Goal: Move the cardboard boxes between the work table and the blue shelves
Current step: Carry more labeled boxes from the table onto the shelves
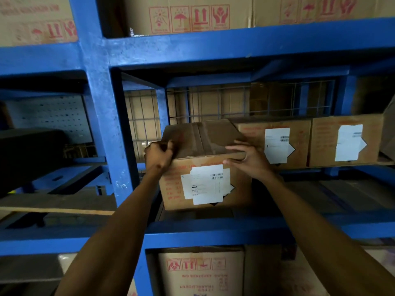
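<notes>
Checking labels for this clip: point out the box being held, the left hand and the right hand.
held cardboard box point(205, 184): head view, on its front white label.
left hand point(159, 153): head view, back of hand.
right hand point(249, 160): head view, back of hand.

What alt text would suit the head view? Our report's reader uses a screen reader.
Two bare hands hold a labelled cardboard box at a blue shelf: the left hand grips its top left corner, the right hand rests on its top right edge. Two similar boxes sit to the right.
</notes>
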